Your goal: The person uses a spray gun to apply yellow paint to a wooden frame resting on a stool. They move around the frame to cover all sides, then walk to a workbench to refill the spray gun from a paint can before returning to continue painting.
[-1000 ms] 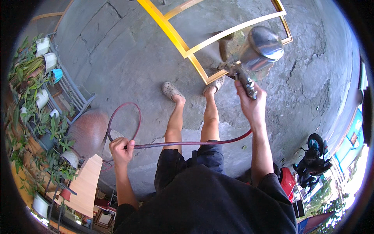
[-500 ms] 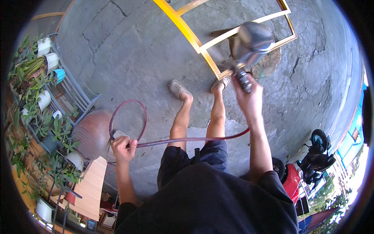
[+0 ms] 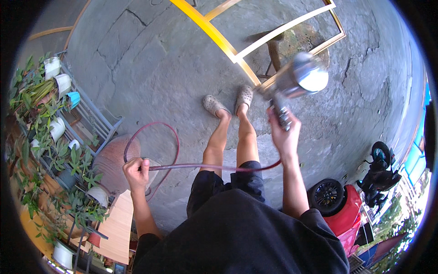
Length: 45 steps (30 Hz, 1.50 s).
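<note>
My right hand (image 3: 285,132) is closed round the handle of a spray gun (image 3: 299,77) with a shiny metal cup, blurred by motion. Beyond it lies a frame (image 3: 278,31) of pale wooden bars, its left bar (image 3: 200,23) coated yellow. The gun's cup overlaps the frame's near corner in view; whether they touch I cannot tell. My left hand (image 3: 136,171) grips a dark red hose (image 3: 205,166), which runs across my thighs toward my right hand. A loop of the hose hangs beyond my left hand.
A worn stool (image 3: 273,50) stands under the frame. Potted plants (image 3: 57,128) crowd a grey slatted rack (image 3: 91,123) at the left, near a wooden board (image 3: 116,228). A red car (image 3: 344,219) and a black motorbike (image 3: 378,176) are at the right. Cracked concrete (image 3: 150,68) forms the floor.
My right hand and the spray gun have come nearer to me, baring the stool and the frame's near side. My feet have shifted, and my left hand has moved slightly left with the hose.
</note>
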Tool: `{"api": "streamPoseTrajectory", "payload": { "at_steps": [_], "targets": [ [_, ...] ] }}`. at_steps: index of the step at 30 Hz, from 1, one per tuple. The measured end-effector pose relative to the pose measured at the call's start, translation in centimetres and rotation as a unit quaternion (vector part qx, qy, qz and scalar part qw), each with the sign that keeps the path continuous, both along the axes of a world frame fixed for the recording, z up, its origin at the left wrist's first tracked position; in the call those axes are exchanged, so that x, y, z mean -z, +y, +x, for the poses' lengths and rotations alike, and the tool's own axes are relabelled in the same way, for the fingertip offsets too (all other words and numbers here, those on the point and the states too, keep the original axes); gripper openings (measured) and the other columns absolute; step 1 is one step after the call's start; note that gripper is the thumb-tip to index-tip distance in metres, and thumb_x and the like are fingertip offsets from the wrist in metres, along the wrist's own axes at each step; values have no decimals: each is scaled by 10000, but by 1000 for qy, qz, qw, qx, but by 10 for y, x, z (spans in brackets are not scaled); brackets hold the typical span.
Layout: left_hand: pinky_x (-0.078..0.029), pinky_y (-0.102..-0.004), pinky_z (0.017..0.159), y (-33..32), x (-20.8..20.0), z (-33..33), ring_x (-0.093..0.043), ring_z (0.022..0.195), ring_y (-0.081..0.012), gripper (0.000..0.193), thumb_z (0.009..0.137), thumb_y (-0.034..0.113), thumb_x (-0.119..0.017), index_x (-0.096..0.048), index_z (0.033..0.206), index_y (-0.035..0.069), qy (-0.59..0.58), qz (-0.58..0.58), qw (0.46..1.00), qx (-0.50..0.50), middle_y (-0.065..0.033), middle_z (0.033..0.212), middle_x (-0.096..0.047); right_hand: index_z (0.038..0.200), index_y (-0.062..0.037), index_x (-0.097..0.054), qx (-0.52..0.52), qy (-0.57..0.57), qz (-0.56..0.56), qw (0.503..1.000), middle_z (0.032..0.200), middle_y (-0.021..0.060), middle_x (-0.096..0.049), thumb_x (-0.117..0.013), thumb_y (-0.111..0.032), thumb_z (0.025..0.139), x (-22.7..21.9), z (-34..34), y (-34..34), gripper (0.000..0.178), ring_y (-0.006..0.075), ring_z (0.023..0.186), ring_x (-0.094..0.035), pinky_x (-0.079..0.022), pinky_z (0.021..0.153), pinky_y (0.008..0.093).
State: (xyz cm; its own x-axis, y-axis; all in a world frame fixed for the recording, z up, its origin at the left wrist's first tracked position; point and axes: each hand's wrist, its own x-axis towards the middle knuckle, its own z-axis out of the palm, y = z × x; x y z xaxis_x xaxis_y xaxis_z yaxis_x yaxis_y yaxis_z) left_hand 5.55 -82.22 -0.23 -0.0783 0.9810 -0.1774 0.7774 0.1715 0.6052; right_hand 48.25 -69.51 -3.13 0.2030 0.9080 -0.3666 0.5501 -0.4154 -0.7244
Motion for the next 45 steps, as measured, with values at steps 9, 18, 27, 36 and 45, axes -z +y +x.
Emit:
{"api": "streamPoseTrajectory", "payload": {
  "at_steps": [9, 18, 27, 36, 45],
  "targets": [
    [-330, -438, 491, 45, 5, 15, -489, 497, -357, 514, 937, 321, -641, -443, 583, 7, 13, -17, 998, 59, -160, 543, -444, 978, -8, -705, -85, 59, -61, 993, 755, 152, -680, -750, -184, 894, -26, -1, 15, 200, 109, 677, -597, -492, 650, 339],
    [-341, -417, 484, 110, -9, 86, -482, 495, -314, 561, 941, 432, -633, -444, 605, 25, -36, -70, 994, 77, -125, 554, -443, 922, 2, -738, 96, -101, 50, 989, 654, 40, -663, -704, -367, 938, 23, 150, 185, 371, 90, 623, -592, -473, 592, 297],
    [-358, -403, 468, 191, 6, 188, -497, 483, -303, 552, 943, 475, -626, -482, 642, 36, -101, -110, 983, 111, -113, 555, -446, 896, -14, -756, 183, -189, 89, 961, 664, 119, -698, -716, -485, 882, 56, 290, 330, 473, 211, 648, -696, -532, 659, 365],
    [-362, -402, 484, 230, 4, 193, -489, 487, -301, 538, 964, 441, -605, -478, 650, 23, -99, -112, 985, 83, -120, 547, -424, 851, -2, -730, 284, -138, 298, 901, 680, 74, -713, -671, -413, 951, 27, 317, 392, 427, 128, 467, -587, -455, 456, 313],
    [-301, -386, 482, 279, -12, 109, -426, 475, -264, 531, 987, 381, -572, -430, 628, 16, -66, -19, 998, 14, -109, 552, -372, 847, -39, -735, 301, -90, 321, 894, 513, 32, -590, -674, -385, 962, 19, 203, 431, 370, 100, 436, -538, -392, 431, 283]
  ]
}}
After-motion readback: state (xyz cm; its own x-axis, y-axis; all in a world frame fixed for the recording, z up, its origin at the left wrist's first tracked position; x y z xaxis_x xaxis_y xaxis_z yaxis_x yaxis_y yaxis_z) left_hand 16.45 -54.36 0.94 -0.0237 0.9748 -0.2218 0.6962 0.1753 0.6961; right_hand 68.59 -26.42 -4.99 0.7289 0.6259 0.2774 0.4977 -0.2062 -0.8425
